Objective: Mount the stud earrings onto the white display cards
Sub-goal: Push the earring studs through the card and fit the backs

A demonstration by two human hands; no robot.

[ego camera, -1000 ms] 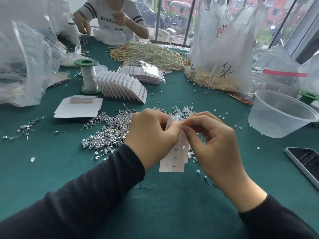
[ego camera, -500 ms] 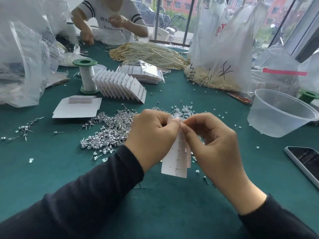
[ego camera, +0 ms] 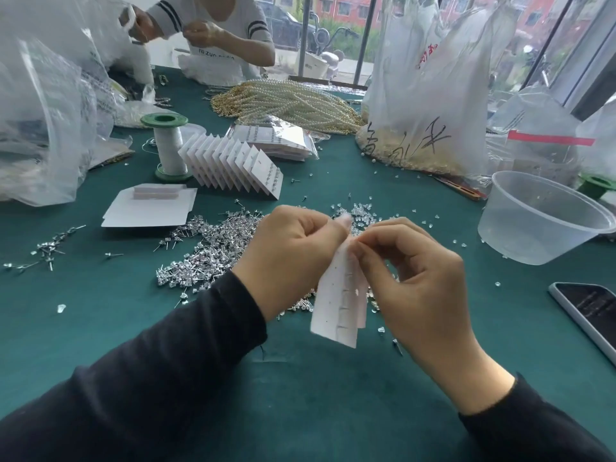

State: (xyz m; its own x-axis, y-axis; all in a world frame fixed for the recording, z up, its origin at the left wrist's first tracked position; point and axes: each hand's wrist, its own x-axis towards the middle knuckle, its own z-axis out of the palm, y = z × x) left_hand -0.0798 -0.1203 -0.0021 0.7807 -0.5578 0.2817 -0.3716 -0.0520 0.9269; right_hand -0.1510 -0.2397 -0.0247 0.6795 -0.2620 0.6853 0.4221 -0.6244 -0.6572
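My left hand (ego camera: 293, 258) grips the top of a white display card (ego camera: 335, 301) that hangs edge-on above the green table. Several stud posts stick out of the card's fold. My right hand (ego camera: 413, 281) pinches at the card's upper edge, thumb and forefinger closed; whatever is between them is too small to see. A heap of silver stud earrings (ego camera: 206, 258) lies on the cloth behind my left hand. Clear earring backs (ego camera: 358, 215) are scattered beyond my hands. A row of filled cards (ego camera: 233, 168) stands fanned further back.
A clear plastic bowl (ego camera: 540, 218) stands at the right, a phone (ego camera: 590, 311) near the right edge. A green-capped thread spool (ego camera: 166, 145), a flat white box (ego camera: 150, 208), pearl strands (ego camera: 293, 101) and plastic bags (ego camera: 430, 95) crowd the back. Another person (ego camera: 213, 31) works across the table.
The card has turned from nearly flat-on to edge-on and swung slightly right. My right fingers stay pinched at its top. The person opposite has raised both hands.
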